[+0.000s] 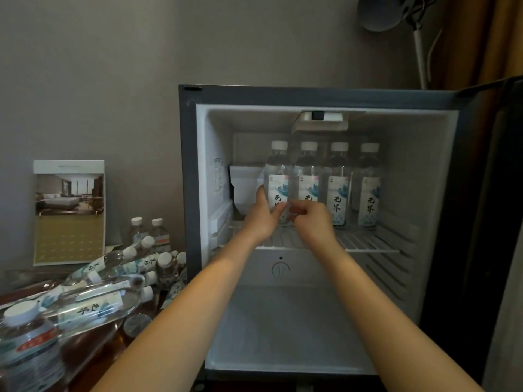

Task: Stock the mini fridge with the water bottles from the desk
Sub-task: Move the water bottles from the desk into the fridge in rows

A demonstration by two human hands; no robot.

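The mini fridge stands open with several upright water bottles in a row on its wire shelf. My left hand grips the leftmost bottle low on its label. My right hand pinches the base of the second bottle, fingers curled round it. Two more bottles stand to the right of them. A pile of lying water bottles covers the desk at the left, with a large bottle nearest me.
The fridge door hangs open on the right. A framed card with a hotel room picture leans on the wall behind the desk. A lamp stands behind the fridge. The fridge's lower compartment holds nothing.
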